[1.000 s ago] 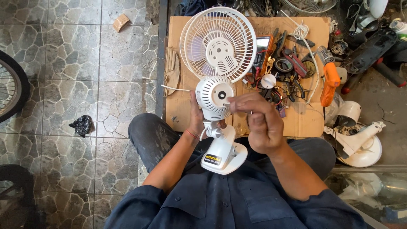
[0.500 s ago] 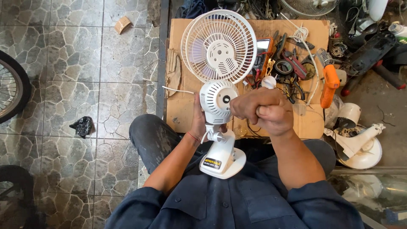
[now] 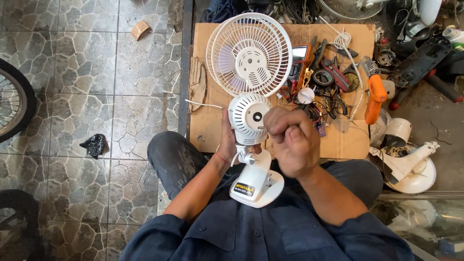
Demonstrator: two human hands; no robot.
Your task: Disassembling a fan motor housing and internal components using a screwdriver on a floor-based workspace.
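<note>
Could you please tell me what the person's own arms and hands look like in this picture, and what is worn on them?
Both hands are bare, without gloves. The left hand has a thin red string band around its wrist. The right hand shows no ring, watch or band. The dark blue shirt has short sleeves, so both forearms are uncovered.

Floor: we see grey stone tiles (image 3: pixel 72 96) with crack-like lines.
Mat: we see brown cardboard (image 3: pixel 212 121).
Left edge: we see a wheel (image 3: pixel 14 104).
</note>
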